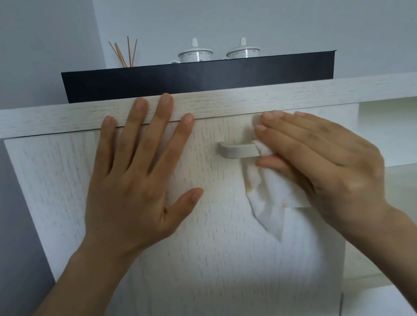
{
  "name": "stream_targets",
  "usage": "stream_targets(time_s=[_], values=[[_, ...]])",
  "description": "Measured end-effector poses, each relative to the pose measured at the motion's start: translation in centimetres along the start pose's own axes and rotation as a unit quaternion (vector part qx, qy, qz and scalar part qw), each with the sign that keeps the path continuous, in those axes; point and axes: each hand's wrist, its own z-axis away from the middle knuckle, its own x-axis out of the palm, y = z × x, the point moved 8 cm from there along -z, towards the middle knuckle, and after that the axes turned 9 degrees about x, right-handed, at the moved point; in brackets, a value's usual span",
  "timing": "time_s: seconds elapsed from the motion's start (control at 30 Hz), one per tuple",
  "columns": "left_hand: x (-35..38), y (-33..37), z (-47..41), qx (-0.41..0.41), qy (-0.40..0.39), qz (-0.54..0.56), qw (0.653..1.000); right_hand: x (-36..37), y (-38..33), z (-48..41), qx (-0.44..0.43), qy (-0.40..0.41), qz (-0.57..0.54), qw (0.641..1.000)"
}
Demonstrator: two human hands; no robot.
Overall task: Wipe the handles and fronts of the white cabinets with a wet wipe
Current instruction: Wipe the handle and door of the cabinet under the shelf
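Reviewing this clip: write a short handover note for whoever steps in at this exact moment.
Left hand: open, flat on the cabinet front, fingertips on the top edge.
Right hand: pressing the wet wipe against the right end of the handle.
The wipe has brownish marks, so some wiping is done.
Left: the handle's left part and the rest of the front; other cabinets unseen.

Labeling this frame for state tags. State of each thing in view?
left hand: open, flat against cabinet front
right hand: pressing wipe on handle's right end
wet wipe: crumpled, stained, corner hanging down
handle: right end covered by wipe
cabinet front: closed
lidded cups: lids on
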Motion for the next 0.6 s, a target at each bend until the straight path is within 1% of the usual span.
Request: stream_targets(time_s=[0.1, 0.23, 0.37, 0.47, 0.6], values=[[0.0, 0.1, 0.0, 0.0, 0.001, -0.003, 1.0, 0.6, -1.1, -0.6, -0.014, 0.019, -0.021, 1.0], [-0.2, 0.0, 0.0, 0.006, 0.003, 0.006, 1.0, 2.9, -3.6, -1.9, -0.025, 0.011, -0.067, 0.997], [-0.1, -0.1, 0.0, 0.01, 0.001, 0.007, 1.0, 1.2, -1.8, -0.6, -0.02, 0.004, -0.03, 0.999], [0.0, -0.1, 0.1, 0.007, -0.002, 0.007, 1.0, -0.4, 0.3, 0.5, -0.017, -0.026, -0.003, 1.0], [0.0, -0.2, 0.2, 0.008, -0.002, 0.006, 1.0, -1.4, 1.6, 0.8, -0.026, -0.047, -0.002, 0.999]])
